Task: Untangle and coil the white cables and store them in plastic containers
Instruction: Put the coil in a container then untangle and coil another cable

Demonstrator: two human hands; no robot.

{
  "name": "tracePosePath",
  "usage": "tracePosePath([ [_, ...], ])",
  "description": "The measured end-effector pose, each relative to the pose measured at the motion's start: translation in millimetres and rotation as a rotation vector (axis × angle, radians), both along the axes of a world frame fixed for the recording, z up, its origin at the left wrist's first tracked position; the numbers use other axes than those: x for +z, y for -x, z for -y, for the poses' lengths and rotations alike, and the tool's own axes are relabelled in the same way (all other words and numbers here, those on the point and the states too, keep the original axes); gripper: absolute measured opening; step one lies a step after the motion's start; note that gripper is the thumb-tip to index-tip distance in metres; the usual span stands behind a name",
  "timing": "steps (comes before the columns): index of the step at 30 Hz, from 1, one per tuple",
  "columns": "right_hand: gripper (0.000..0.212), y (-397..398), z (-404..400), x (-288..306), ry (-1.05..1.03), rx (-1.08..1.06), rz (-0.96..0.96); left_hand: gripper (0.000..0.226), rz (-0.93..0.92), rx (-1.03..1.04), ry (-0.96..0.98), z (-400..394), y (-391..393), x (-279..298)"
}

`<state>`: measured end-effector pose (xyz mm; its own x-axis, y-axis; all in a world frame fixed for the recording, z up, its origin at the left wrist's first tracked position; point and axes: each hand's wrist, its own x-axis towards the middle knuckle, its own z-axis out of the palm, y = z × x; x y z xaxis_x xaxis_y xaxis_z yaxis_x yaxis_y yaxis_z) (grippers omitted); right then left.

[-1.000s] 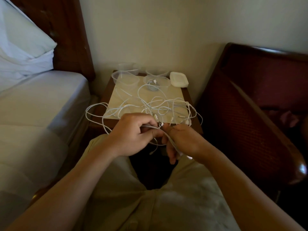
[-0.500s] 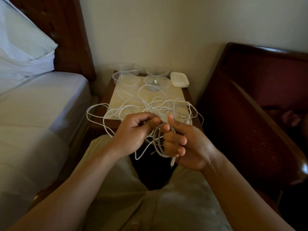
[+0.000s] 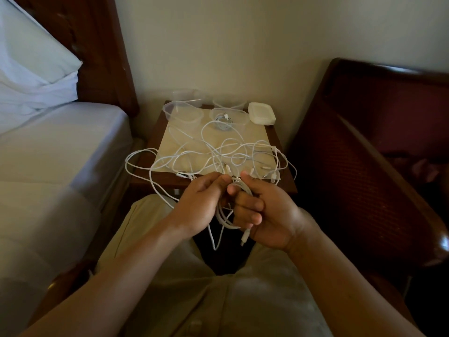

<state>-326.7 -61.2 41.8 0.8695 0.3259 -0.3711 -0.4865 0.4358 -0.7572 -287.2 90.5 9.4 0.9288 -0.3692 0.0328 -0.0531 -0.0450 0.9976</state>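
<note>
A partly wound coil of white cable is gripped in the curled fingers of the right hand, while a strand is pinched by the left hand just beside it. Beyond the grip, the tangled cables are spread over the bedside table. Farther back stand clear plastic containers, one holding a coiled cable, with stacked lids alongside.

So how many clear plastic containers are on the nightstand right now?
4: back-left container, front-left container, back-right container, front-right container holding a coiled cable. Beside them is a stack of lids; more could be hidden.
</note>
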Motion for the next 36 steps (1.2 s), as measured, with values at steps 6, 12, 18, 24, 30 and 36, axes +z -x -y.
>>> tracePosePath([
  [6, 0.049, 5, -3, 6, -0.234, 0.0, 0.025, 0.034, 0.074, 0.108, 0.013, 4, 6, 13],
  [12, 0.051, 9, -7, 9, -0.532, 0.063, 0.044, 0.02, -0.294, -0.035, 0.522, 9, 12, 30],
  [18, 0.043, 2, -7, 23, -0.362, -0.294, 0.119, 0.043, -0.19, -0.027, 0.179, 11, 10, 11],
  [24, 0.058, -2, 12, 43, -0.416, -0.311, 0.073, 0.032, -0.037, -0.149, -0.086, 11, 17, 10],
  [30, 0.034, 21, -15, 47, -0.203, 0.03, 0.071, 0.026, 0.036, 0.027, -0.001, 2, 1, 7],
  [36, 0.036, 7, -4, 37, -0.03, -0.357, 0.23, 0.034, 0.084, 0.004, -0.355, -2, -2, -5],
])
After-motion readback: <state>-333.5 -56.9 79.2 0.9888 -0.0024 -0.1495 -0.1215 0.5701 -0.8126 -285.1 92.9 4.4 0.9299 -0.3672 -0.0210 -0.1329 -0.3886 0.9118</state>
